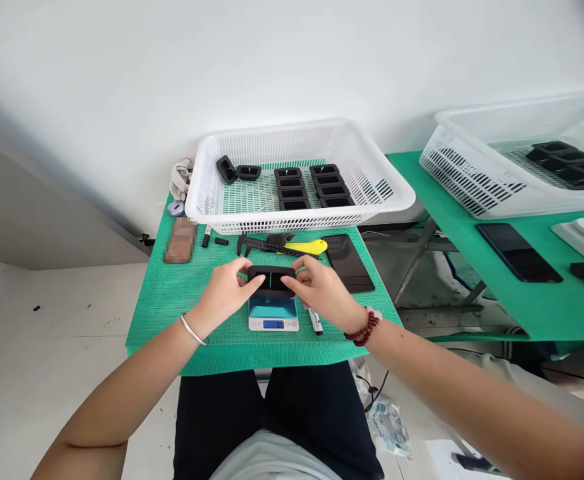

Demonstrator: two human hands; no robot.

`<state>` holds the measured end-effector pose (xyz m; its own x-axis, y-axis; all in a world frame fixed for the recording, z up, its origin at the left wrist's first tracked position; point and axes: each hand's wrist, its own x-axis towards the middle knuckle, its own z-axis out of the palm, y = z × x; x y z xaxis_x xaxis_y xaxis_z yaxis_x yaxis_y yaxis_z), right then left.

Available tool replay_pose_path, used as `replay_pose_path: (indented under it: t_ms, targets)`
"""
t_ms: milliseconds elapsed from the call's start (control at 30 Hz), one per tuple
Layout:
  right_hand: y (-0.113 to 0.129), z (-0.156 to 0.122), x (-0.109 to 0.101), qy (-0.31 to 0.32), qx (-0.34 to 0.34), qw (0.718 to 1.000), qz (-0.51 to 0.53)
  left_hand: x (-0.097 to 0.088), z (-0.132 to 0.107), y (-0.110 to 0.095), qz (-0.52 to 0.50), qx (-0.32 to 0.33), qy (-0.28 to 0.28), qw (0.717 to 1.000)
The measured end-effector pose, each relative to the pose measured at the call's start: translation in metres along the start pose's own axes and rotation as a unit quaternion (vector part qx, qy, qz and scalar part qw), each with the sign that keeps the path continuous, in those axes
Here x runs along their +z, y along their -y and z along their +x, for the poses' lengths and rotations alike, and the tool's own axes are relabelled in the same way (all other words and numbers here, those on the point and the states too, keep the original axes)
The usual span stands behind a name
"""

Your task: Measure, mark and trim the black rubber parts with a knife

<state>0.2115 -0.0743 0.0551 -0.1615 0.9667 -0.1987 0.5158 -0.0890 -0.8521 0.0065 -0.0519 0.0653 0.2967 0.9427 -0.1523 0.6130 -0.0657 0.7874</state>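
Between my two hands is a black rectangular frame-like part (272, 291) with a slot in its middle. My left hand (227, 288) pinches its left end, thumb across the near face. At the right end my right hand (322, 293) grips it the same way. Under the part lies a small digital scale (274, 325), its display reading 0.0; the part hides the back of the scale. A white marker (315, 321) lies by the scale's right side. Just behind my hands are a black caliper (272, 247) and a yellow-handled tool (315, 247).
A white plastic basket (272, 221) with several similar black parts stands at the back. A dark tablet-like device (348, 263) lies on the right of the green-covered table (157, 313). A second basket (452, 167) and a phone (518, 252) are on the neighbouring table.
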Motion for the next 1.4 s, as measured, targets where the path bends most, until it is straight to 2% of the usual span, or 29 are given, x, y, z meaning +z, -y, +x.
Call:
replay_pose_path:
  t_ms: [167, 300, 367, 433, 533, 600, 700, 967, 1100, 1267, 1400]
  targets:
    - [-0.022, 0.0, 0.024, 0.041, 0.037, 0.998, 0.016, 0.016, -0.003, 0.026, 0.064, -0.007, -0.016, 0.998]
    - [-0.024, 0.008, 0.019, 0.033, 0.013, 0.997, -0.063, 0.013, 0.001, 0.032, 0.12, -0.006, -0.018, 0.993]
    - [-0.02, 0.015, 0.008, -0.009, -0.02, 0.993, -0.115, 0.008, 0.006, 0.034, 0.108, -0.015, -0.038, 0.993]
    - [-0.015, 0.027, -0.006, -0.105, -0.041, 0.984, -0.134, 0.004, 0.018, 0.036, 0.078, -0.023, -0.079, 0.994]
    - [-0.016, 0.051, -0.02, -0.207, -0.061, 0.969, -0.122, 0.003, 0.041, 0.045, 0.013, 0.0, -0.131, 0.991]
    - [-0.023, 0.066, -0.021, -0.245, -0.072, 0.961, -0.108, 0.006, 0.055, 0.053, -0.035, 0.011, -0.162, 0.986]
    - [-0.039, 0.079, -0.016, -0.278, -0.083, 0.952, -0.102, 0.013, 0.067, 0.064, -0.048, 0.009, -0.194, 0.98]
    - [-0.059, 0.087, -0.019, -0.273, -0.125, 0.946, -0.125, 0.018, 0.069, 0.074, -0.09, 0.039, -0.174, 0.98]
    - [-0.065, 0.091, -0.023, -0.308, -0.129, 0.932, -0.139, 0.016, 0.066, 0.071, -0.121, 0.049, -0.153, 0.98]
    - [-0.073, 0.094, -0.025, -0.332, -0.113, 0.918, -0.186, 0.014, 0.053, 0.064, -0.082, 0.151, -0.09, 0.981]
    - [-0.076, 0.095, -0.027, -0.272, -0.176, 0.922, -0.214, 0.012, 0.049, 0.062, -0.069, 0.22, -0.047, 0.972]
